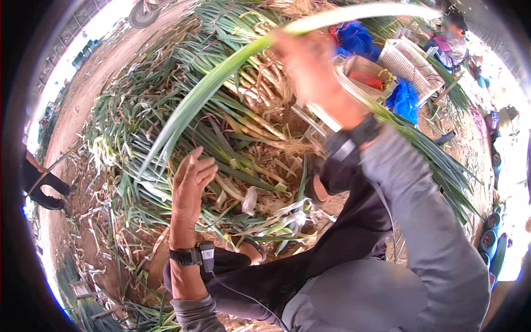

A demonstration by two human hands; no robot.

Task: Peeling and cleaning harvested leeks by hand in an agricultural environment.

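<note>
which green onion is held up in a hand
The long green onion in the right hand, its white end pointing upper right; the other green onions lie in piles and bunches.

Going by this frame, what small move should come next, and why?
Probably bring the left hand to the leafy end of the long green onion to steady it. The right hand, blurred, seems to grip the stalk partway along, so the leaves arc away with no visible support, while the left hand is raised beside them in the picture, apparently empty.
</note>
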